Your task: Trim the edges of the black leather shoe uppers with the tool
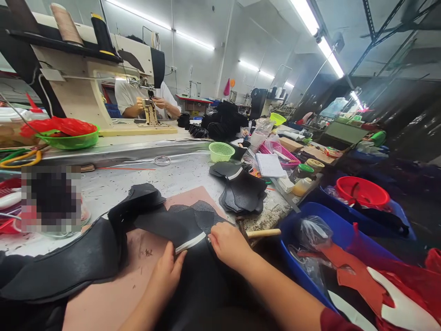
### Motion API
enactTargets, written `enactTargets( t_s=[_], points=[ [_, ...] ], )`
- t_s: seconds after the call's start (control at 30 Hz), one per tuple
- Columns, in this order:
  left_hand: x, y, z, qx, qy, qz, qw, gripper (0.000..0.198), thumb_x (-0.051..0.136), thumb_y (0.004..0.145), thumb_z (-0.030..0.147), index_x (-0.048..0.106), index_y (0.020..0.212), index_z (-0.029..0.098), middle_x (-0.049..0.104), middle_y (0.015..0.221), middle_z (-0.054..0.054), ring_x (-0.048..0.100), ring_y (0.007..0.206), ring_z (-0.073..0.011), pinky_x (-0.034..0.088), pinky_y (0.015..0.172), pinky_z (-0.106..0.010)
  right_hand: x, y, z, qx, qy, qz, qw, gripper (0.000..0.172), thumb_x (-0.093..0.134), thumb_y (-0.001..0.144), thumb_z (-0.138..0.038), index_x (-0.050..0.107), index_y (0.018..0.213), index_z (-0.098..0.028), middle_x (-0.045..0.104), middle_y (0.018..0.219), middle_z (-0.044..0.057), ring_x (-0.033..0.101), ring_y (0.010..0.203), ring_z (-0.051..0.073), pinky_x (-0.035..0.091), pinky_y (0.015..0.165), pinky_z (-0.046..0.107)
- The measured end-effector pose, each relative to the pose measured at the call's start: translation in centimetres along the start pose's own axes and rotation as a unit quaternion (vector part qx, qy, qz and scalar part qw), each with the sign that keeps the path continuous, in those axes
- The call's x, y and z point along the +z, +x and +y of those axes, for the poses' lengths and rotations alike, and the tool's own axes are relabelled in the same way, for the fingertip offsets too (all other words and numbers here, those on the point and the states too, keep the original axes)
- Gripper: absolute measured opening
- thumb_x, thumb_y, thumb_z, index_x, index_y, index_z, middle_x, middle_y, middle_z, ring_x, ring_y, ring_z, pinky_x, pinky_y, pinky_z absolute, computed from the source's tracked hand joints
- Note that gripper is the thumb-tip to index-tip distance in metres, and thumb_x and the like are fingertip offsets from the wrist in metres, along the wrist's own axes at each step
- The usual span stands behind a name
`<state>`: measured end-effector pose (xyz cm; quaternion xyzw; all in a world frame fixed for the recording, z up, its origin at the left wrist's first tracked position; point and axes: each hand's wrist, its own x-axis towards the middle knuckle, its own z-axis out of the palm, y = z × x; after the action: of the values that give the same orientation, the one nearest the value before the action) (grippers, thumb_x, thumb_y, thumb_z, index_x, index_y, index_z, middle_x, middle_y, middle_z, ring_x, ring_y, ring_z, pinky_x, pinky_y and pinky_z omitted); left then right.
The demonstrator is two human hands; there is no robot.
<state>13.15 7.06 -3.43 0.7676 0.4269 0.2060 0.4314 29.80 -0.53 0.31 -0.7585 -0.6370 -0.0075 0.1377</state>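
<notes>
My left hand (164,276) lies on a black leather shoe piece (179,220) with a white edge strip (190,242), fingers together and pressing it at the strip. My right hand (229,243) is closed, pinching the same piece at the strip's right end. The piece rests on a pink work mat (193,195) on the bench. A wooden handle (263,233) sticks out just right of my right hand. A long black upper (76,262) lies to the left.
A stack of black cut pieces (243,193) sits behind my hands. A green basket (221,151), notebook (269,164) and pink tray (280,154) stand farther back. Blue bins (330,232) with red and white pieces are at the right. A person works at a sewing machine (103,69) across the bench.
</notes>
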Motion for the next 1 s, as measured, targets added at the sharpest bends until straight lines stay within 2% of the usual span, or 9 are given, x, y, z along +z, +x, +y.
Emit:
enactTargets(
  t_s=[0.07, 0.13, 0.2, 0.27, 0.43, 0.6, 0.77, 0.87, 1.0],
  points=[
    [0.1, 0.0, 0.1, -0.009, 0.023, 0.003, 1.000, 0.023, 0.036, 0.072, 0.047, 0.034, 0.071, 0.024, 0.057, 0.061, -0.002, 0.059, 0.063, -0.0234, 0.046, 0.057, -0.031, 1.0, -0.1, 0.4, -0.003, 0.055, 0.042, 0.998, 0.022, 0.038, 0.082, -0.019, 0.049, 0.064, -0.019, 0.054, 0.067, 0.002, 0.048, 0.067, 0.015, 0.034, 0.062, 0.025],
    [0.2, 0.0, 0.2, -0.012, 0.040, 0.012, 0.999, 0.021, 0.035, 0.072, 0.045, 0.032, 0.069, 0.025, 0.054, 0.059, -0.001, 0.058, 0.058, -0.0224, 0.044, 0.054, -0.030, 1.5, -0.1, 1.2, 0.072, 0.154, 0.093, 0.981, 0.028, 0.034, 0.084, -0.024, 0.044, 0.059, -0.020, 0.049, 0.059, 0.000, 0.045, 0.059, 0.014, 0.034, 0.057, 0.024],
    [0.2, 0.0, 0.3, -0.013, 0.049, 0.021, 0.999, 0.020, 0.034, 0.072, 0.044, 0.030, 0.069, 0.025, 0.052, 0.056, 0.000, 0.056, 0.056, -0.0218, 0.043, 0.052, -0.029, 1.4, 0.1, 2.0, 0.175, 0.258, 0.147, 0.939, 0.031, 0.030, 0.085, -0.028, 0.044, 0.059, -0.020, 0.046, 0.055, -0.002, 0.044, 0.054, 0.013, 0.034, 0.052, 0.024],
    [0.3, 0.0, 0.3, -0.019, 0.055, 0.023, 0.998, 0.020, 0.034, 0.072, 0.044, 0.030, 0.069, 0.025, 0.052, 0.055, 0.000, 0.057, 0.056, -0.0223, 0.043, 0.052, -0.030, 0.8, 0.3, 2.4, 0.207, 0.329, 0.170, 0.906, 0.028, 0.035, 0.084, -0.029, 0.049, 0.062, -0.019, 0.050, 0.057, -0.002, 0.047, 0.056, 0.013, 0.037, 0.054, 0.023],
    [0.1, -0.2, 0.2, -0.019, 0.019, -0.010, 1.000, 0.026, 0.032, 0.077, 0.048, 0.037, 0.078, 0.023, 0.061, 0.070, -0.004, 0.061, 0.070, -0.0238, 0.047, 0.062, -0.032, -0.8, 0.6, 1.0, 0.069, 0.333, 0.059, 0.939, 0.010, 0.056, 0.072, -0.018, 0.062, 0.065, -0.019, 0.062, 0.069, -0.001, 0.055, 0.068, 0.012, 0.039, 0.067, 0.022],
    [-0.1, -0.4, -0.3, 0.012, -0.047, -0.006, 0.999, 0.035, 0.031, 0.081, 0.047, 0.041, 0.101, 0.020, 0.064, 0.094, -0.007, 0.060, 0.092, -0.0230, 0.047, 0.075, -0.031, -1.5, 0.8, -0.3, 0.092, 0.272, 0.002, 0.958, 0.009, 0.062, 0.070, -0.018, 0.062, 0.061, -0.020, 0.060, 0.065, -0.002, 0.054, 0.065, 0.012, 0.038, 0.063, 0.022],
    [0.1, -0.2, -0.7, 0.027, -0.056, 0.006, 0.998, 0.036, 0.033, 0.081, 0.046, 0.041, 0.105, 0.019, 0.064, 0.100, -0.008, 0.060, 0.094, -0.0224, 0.047, 0.077, -0.031, -1.8, 0.4, -0.4, 0.037, 0.270, 0.013, 0.962, 0.007, 0.062, 0.071, -0.019, 0.062, 0.065, -0.020, 0.061, 0.070, -0.002, 0.054, 0.069, 0.012, 0.038, 0.066, 0.022],
    [0.2, -0.2, -0.9, 0.028, -0.053, 0.000, 0.998, 0.038, 0.032, 0.081, 0.047, 0.042, 0.104, 0.018, 0.065, 0.090, -0.007, 0.061, 0.091, -0.0231, 0.048, 0.073, -0.030, -1.6, 0.3, -0.4, 0.082, 0.265, -0.023, 0.961, 0.008, 0.063, 0.070, -0.022, 0.062, 0.062, -0.020, 0.061, 0.068, -0.001, 0.054, 0.068, 0.012, 0.038, 0.064, 0.023],
    [0.3, -0.4, -0.9, 0.004, -0.017, 0.001, 1.000, 0.040, 0.032, 0.078, 0.052, 0.044, 0.095, 0.018, 0.064, 0.069, -0.005, 0.063, 0.077, -0.0256, 0.048, 0.063, -0.032, -0.5, 1.0, 0.0, 0.163, 0.319, -0.075, 0.931, 0.011, 0.062, 0.069, -0.029, 0.062, 0.063, -0.019, 0.059, 0.063, -0.003, 0.053, 0.061, 0.012, 0.036, 0.057, 0.022]
  ],
)
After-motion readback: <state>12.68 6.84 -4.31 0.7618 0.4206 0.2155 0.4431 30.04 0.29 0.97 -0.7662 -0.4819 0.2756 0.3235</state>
